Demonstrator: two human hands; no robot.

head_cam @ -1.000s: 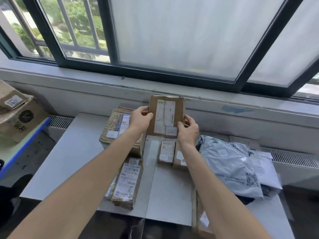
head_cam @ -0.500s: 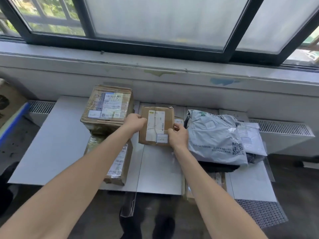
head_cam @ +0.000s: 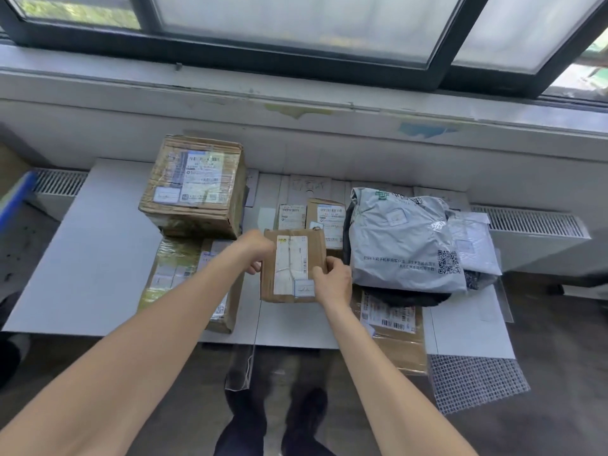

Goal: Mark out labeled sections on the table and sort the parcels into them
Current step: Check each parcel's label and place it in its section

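Head view: left hand (head_cam: 255,255), right hand (head_cam: 332,281), fingers (head_cam: 320,270) curled round one small box (head_cam: 292,264); two bags (head_cam: 401,238) beside.

a small brown cardboard parcel (head_cam: 292,264), turned label side up with a long white shipping label and a small sticker at its near corner, is gripped at its side edges by the left hand (head_cam: 255,251) and the right hand (head_cam: 332,281) over the middle of the white table (head_cam: 82,258). a narrow labelled parcel (head_cam: 291,217) and a wider labelled parcel (head_cam: 325,218) are laid side by side just behind it. to the left a large taped carton (head_cam: 194,182) is stacked on a flat box (head_cam: 190,278). on the right a grey poly mailer (head_cam: 401,245) is heaped, with a flat cardboard parcel (head_cam: 394,330) partly tucked under its near edge.
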